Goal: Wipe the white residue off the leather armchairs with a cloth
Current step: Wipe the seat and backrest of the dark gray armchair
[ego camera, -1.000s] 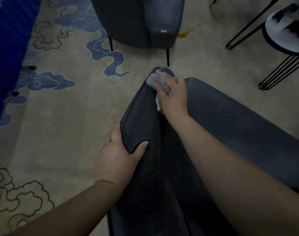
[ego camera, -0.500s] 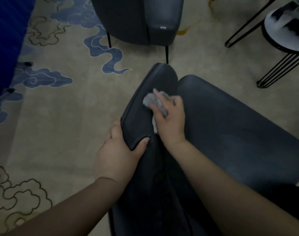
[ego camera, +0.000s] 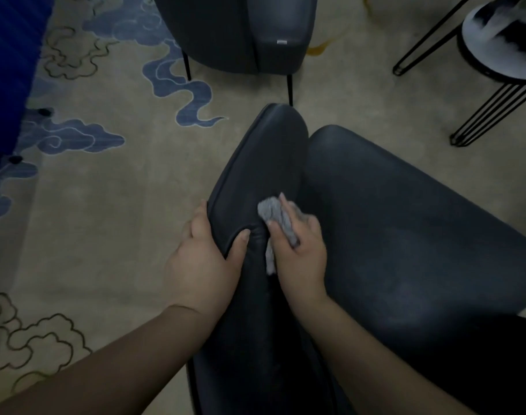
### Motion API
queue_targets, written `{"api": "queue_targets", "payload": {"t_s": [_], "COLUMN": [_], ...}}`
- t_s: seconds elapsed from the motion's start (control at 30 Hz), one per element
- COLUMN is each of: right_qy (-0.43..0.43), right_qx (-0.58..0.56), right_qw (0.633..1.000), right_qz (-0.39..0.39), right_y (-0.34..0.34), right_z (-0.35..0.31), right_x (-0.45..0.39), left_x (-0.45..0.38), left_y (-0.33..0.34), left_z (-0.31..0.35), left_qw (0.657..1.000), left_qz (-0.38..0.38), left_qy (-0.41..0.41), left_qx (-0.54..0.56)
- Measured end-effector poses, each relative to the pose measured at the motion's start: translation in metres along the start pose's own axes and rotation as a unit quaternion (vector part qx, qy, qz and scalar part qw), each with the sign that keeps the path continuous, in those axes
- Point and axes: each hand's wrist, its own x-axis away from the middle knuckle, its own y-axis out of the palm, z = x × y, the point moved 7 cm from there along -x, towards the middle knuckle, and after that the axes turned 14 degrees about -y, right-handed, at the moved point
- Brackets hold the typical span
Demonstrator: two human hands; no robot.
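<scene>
Both hands [ego camera: 203,266] on seemingly clean armchair [ego camera: 375,235]

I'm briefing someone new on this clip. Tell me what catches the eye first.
At centre, the right hand presses a crumpled grey cloth onto the near dark leather armchair, by its armrest. The left hand grips that armrest's edge. Around it lies a beige carpet with blue cloud swirls, a second armchair beyond.
</scene>
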Motion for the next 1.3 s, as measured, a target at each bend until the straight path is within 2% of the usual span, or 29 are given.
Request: {"api": "queue_targets", "payload": {"t_s": [0.1,0.2,0.3,0.4,0.5,0.6,0.67,0.77,0.87,1.03,1.2,1.3], "right_qy": [-0.002,-0.001,0.046,0.064,0.053,0.035,0.027,0.036,0.023,0.056,0.071,0.064], "right_qx": [-0.027,0.005,-0.01,-0.009,0.002,0.001,-0.037,-0.082,-0.022,0.001,-0.008,0.005], "right_qw": [1.0,0.999,0.995,0.995,0.998,0.998,0.997,0.995,0.998,0.998,0.992,0.988], "right_qz": [0.012,0.044,0.083,0.072,0.021,-0.042,-0.063,-0.052,-0.057,0.011,-0.105,-0.144], "right_y": [-0.002,0.0,-0.001,-0.003,-0.002,-0.001,-0.005,-0.019,-0.017,-0.01,-0.02,-0.04], "right_z": [-0.001,0.004,0.016,0.022,0.013,0.0,-0.008,-0.01,-0.004,0.001,-0.016,-0.035], "right_x": [0.001,-0.056,-0.112,-0.123,-0.088,-0.019,0.03,0.061,0.036,0.004,0.059,0.11], "left_x": [0.0,0.0,0.0,0.0,0.0,0.0,0.0,0.0,-0.002,-0.002,-0.002,0.0], "left_y": [0.0,0.0,-0.001,0.0,-0.001,-0.001,-0.002,-0.002,-0.002,-0.003,-0.003,-0.004], "left_z": [0.001,0.002,0.002,0.0,0.0,0.001,0.002,0.003,0.003,0.002,0.002,0.002], "left_qw": [1.0,1.0,1.0,1.0,1.0,1.0,1.0,1.0,1.0,1.0,1.0,0.999], "left_qz": [-0.002,0.003,0.005,-0.002,0.004,0.005,0.006,0.006,0.011,0.013,-0.008,-0.043], "left_qy": [0.001,0.0,0.005,0.0,0.003,0.004,0.008,0.007,0.003,0.006,0.012,0.016], "left_qx": [-0.001,-0.006,-0.001,0.002,-0.006,-0.006,-0.001,0.005,0.0,-0.005,0.011,0.029]}}
